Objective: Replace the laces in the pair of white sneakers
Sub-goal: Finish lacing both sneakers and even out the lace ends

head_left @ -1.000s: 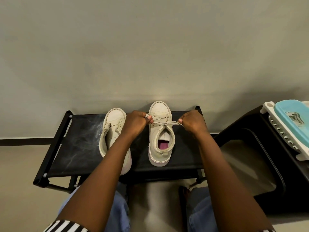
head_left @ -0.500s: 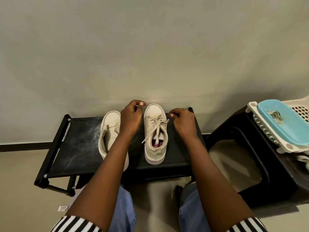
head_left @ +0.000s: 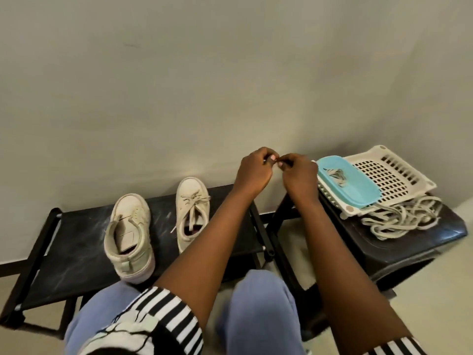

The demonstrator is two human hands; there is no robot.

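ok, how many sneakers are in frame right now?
2. The unlaced sneaker stands on the left part of the black rack. The laced sneaker is to its right on the same rack, heel partly behind the left forearm. No others visible.

A black plastic stool (head_left: 409,248) stood against the grey wall (head_left: 230,73). On it a white slotted basket (head_left: 399,172) lay tilted, a blue tray (head_left: 358,190) resting on the basket's left part. Left of the stool stood a black worktop (head_left: 74,226).

laced sneaker (head_left: 192,201) heel hidden by forearm (head_left: 204,242), left grip (head_left: 253,171) and right grip (head_left: 298,176) contents too small
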